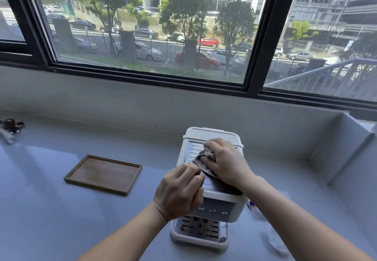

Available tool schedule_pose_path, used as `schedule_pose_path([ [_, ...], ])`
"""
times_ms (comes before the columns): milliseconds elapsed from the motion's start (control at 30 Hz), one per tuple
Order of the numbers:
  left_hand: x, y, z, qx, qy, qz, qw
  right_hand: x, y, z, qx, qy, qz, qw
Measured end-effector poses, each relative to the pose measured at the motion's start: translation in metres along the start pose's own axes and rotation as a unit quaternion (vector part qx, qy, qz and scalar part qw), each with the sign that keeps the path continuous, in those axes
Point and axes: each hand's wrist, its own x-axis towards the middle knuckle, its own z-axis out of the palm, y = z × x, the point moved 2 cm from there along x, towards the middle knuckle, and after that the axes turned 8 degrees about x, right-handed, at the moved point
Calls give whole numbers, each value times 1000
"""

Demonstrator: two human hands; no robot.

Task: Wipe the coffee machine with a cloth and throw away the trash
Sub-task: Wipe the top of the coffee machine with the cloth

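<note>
Two hands are engaging the coffee machine: right hand is clutching a cloth against its top; left hand is gripping its front-left edge.

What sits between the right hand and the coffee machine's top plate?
A crumpled cloth, gripped by the right hand against the coffee machine and its ribbed top, as the head view shows.

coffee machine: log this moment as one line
phase: wiping | right hand: holds crumpled grey-brown cloth on top of white boxy coffee machine | left hand: grips machine's front left corner
</note>
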Motion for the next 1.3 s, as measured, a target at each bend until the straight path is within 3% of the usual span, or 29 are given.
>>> schedule_pose_path([
  [167, -1, 1, -1, 14, -8, -7, 1000, 36, -3, -6, -35, 29, 105, 994],
  [267, -2, 1, -2, 31, -9, -10, 999, 31, -27, 15, 6, -28, -7, 1000],
  [333, -1, 1, -2, 35, -8, -17, 999, 29, -15, 7, 3, -50, -37, 998],
  [467, -2, 1, -1, 25, -15, -27, 999, 38, 4, -16, -43, 5, 96, 994],
  [533, -4, 1, -1, 15, -15, -32, 999, 35, -17, 0, -20, -8, 79, 997],
  [600, -4, 1, -2, -8, -13, -55, 998, 25, -35, 14, 18, -61, 32, 997],
  [667, -3, -1, -5, -44, -20, -96, 994, 19, -35, 3, 128, -121, 56, 983],
  [733, 0, -2, -9, -98, -31, -149, 984, 9, -30, -20, 337, -129, 110, 926],
  [767, 4, -3, -11, -112, -29, -172, 978, 2, -25, -29, 391, -90, 127, 907],
  [800, 13, -4, -12, -107, -25, -188, 976, -7, -19, -34, 377, -31, 146, 914],
  [867, 37, -9, -5, -63, -56, -206, 975, -24, -9, -33, 199, 64, 177, 962],
  [967, 71, -19, 17, -14, -257, -200, 946, -37, -2, -11, 39, 57, 141, 988],
  [1033, 83, -25, 27, 14, -329, -174, 928, -38, 0, -6, 1, 56, 120, 991],
  [1200, 68, -33, 9, -54, -238, -147, 959, -37, 3, -6, -51, 61, 85, 993],
  [1300, 41, -38, -5, -63, -198, -146, 967, -34, 0, -1, -95, 25, 81, 992],
])
